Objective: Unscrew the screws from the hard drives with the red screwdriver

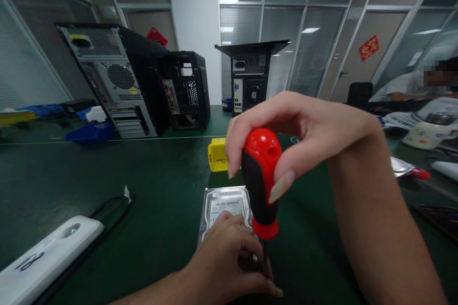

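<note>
My right hand (pixel 286 126) is closed round the red and black handle of a screwdriver (pixel 260 186), held upright with its shaft pointing down. The tip meets the near edge of a silver hard drive (pixel 225 205) that lies flat on the green table (pixel 161 186). My left hand (pixel 229 257) rests on the near part of the drive with its fingers curled, beside the screwdriver shaft. The point where the tip touches the drive is hidden behind my left fingers.
A yellow block (pixel 216 155) lies just behind the drive. A white device (pixel 46 257) with a black cable (pixel 107 214) sits at the near left. Three computer cases (pixel 114 81) (pixel 188 90) (pixel 250 76) stand at the back. A person sits at the far right (pixel 411 88).
</note>
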`<state>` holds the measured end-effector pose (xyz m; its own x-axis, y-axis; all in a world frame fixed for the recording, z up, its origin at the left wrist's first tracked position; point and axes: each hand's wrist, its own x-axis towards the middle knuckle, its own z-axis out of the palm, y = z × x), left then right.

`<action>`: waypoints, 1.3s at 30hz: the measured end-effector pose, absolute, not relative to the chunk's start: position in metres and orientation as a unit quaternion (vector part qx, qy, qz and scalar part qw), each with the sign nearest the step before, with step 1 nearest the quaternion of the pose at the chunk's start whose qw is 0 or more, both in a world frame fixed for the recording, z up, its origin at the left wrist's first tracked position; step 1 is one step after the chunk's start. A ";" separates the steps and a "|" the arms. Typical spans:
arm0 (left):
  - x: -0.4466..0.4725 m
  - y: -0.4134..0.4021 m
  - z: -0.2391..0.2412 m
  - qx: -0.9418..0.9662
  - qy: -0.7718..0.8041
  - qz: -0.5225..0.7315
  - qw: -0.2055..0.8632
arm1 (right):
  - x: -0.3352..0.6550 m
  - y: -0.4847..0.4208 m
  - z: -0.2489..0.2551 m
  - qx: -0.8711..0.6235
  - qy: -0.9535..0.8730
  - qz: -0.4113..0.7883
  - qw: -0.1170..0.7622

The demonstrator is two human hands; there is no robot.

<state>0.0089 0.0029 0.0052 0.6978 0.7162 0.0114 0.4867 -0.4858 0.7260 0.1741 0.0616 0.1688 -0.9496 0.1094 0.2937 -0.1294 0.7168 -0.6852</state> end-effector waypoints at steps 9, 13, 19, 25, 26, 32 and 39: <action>0.009 0.002 0.006 0.844 0.358 0.163 0.365 | 0.179 0.054 0.173 -0.033 -0.895 0.433 0.104; 0.008 0.003 0.006 0.849 0.359 0.156 0.354 | 0.177 0.058 0.171 -0.001 -0.901 0.410 0.142; 0.010 0.003 0.006 0.855 0.356 0.152 0.346 | 0.175 0.064 0.167 0.019 -0.896 0.411 0.167; 0.011 0.002 0.006 0.855 0.354 0.151 0.348 | 0.176 0.058 0.167 -0.021 -0.899 0.401 0.176; 0.011 0.001 0.006 0.850 0.360 0.155 0.351 | 0.175 0.058 0.167 -0.026 -0.901 0.394 0.179; 0.009 0.001 0.006 0.855 0.348 0.152 0.354 | 0.171 0.059 0.166 -0.026 -0.900 0.396 0.179; 0.004 0.006 0.017 0.884 0.298 0.125 0.338 | 0.173 0.063 0.170 0.014 -0.921 0.354 0.161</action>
